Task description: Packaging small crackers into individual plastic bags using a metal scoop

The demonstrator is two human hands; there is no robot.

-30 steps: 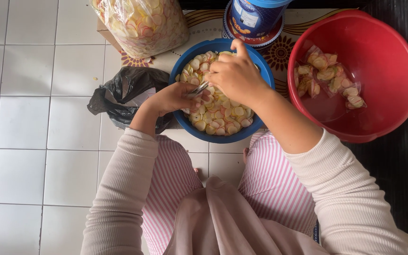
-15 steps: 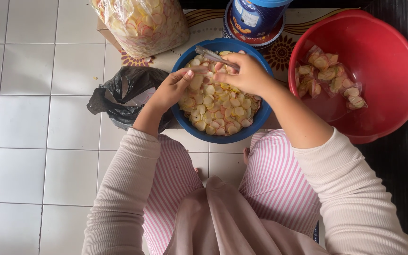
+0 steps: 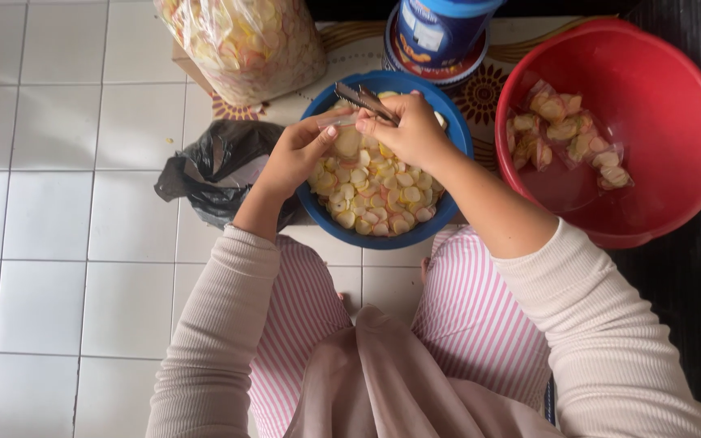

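Note:
A blue bowl full of round pink, white and yellow crackers sits on the floor in front of me. Above it, my left hand pinches the top of a small clear bag of crackers. My right hand holds the bag's other side and grips a metal stapler, whose jaws point up and left over the bowl's far rim. The two hands almost touch at the bag's mouth.
A red basin at the right holds several small filled bags. A large clear sack of crackers and a blue tin stand behind the bowl. A crumpled black plastic bag lies at the left on white tiles.
Both hands rose out of the crackers to the bowl's far rim. The stapler moved from beside the left hand into the right hand. The small bag now hangs between the hands.

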